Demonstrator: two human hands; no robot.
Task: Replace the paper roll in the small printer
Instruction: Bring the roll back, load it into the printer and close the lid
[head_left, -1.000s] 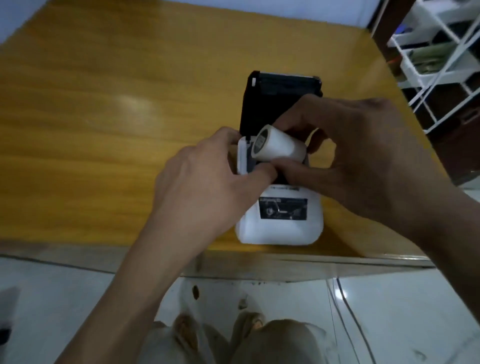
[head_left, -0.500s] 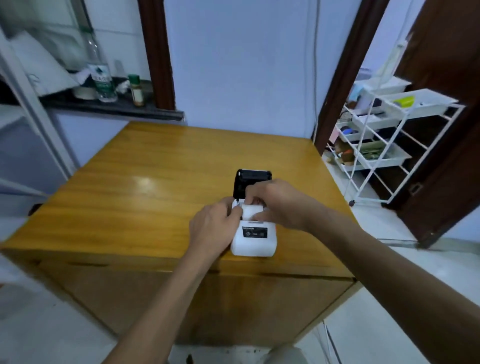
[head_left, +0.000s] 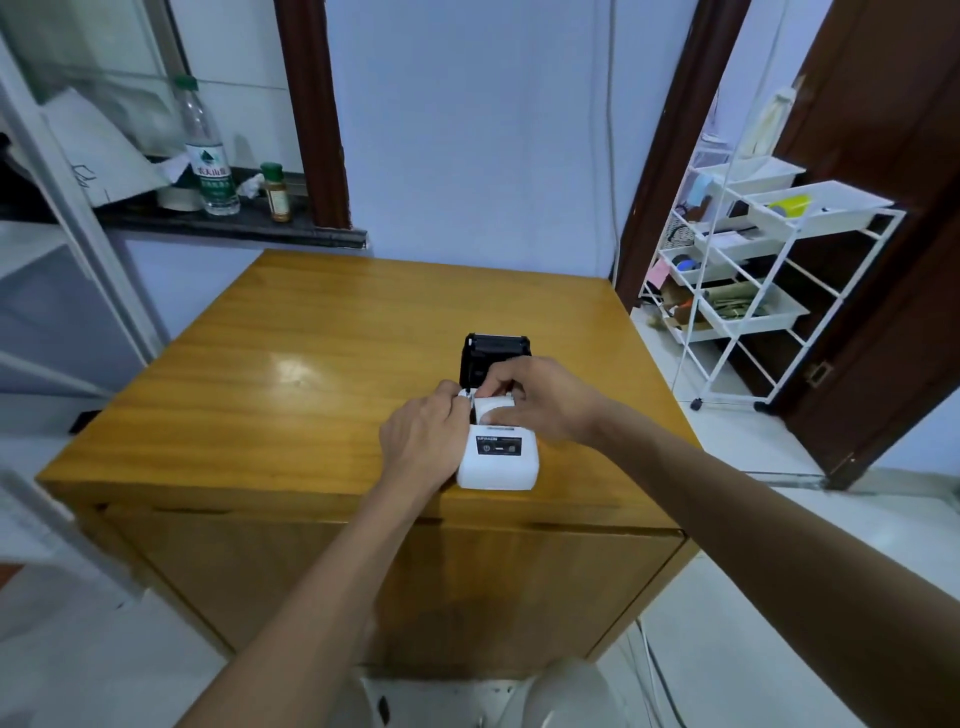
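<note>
A small white printer (head_left: 498, 462) sits near the front edge of the wooden table (head_left: 291, 395), its black lid (head_left: 494, 349) standing open at the back. A white paper roll (head_left: 491, 409) lies in the open bay. My right hand (head_left: 540, 397) pinches the roll from above and the right. My left hand (head_left: 423, 441) holds the printer's left side, fingertips at the bay's left wall. How deep the roll sits is hidden by my fingers.
A white wire rack (head_left: 748, 291) with trays stands on the floor to the right of the table, next to a dark door (head_left: 893, 249). A ledge at the back left carries a water bottle (head_left: 205, 150) and a small jar (head_left: 275, 192).
The head camera has pulled back and tilted up, from a close view of the printer to the whole table. The roll has gone down from above the bay into it, both hands still on it.
</note>
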